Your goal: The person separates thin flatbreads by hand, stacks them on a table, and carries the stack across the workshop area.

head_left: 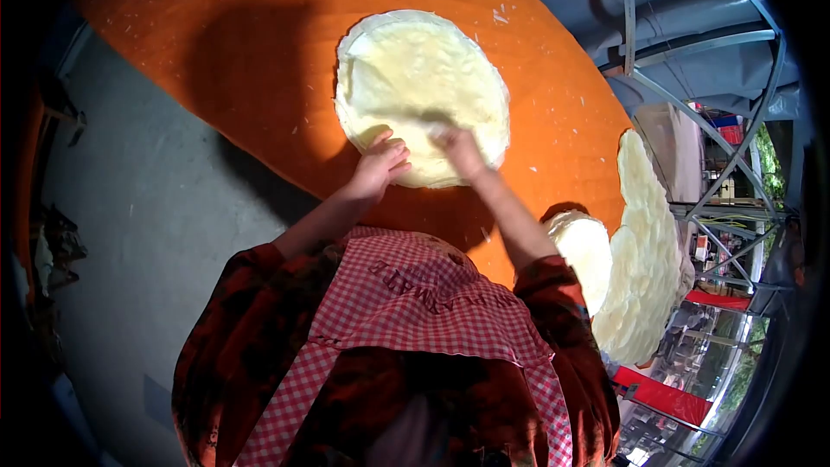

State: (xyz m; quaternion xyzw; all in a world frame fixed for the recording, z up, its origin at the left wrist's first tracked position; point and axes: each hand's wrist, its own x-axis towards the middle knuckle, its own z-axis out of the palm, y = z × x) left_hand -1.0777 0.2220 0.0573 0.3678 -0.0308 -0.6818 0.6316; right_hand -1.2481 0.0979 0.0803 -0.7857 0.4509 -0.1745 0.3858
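Observation:
A round stack of thin, pale yellow flatbread sheets [424, 69] lies on the orange-covered table in front of me. My left hand [380, 166] rests at the near left edge of the stack, its fingers stretched over the rim and no object seen in them. Over the near right part of the top sheet is my right hand [462, 151]. Motion smears its fingers, so whether they grip the sheet cannot be made out. A dark shadow falls on the sheet beside both hands.
White crumbs dot the orange table cover [259, 78]. To my right stand a smaller round stack [581, 251] and a long spread of overlapping pale sheets [644, 268]. Grey floor [156, 233] shows at left, a metal frame [735, 156] at right.

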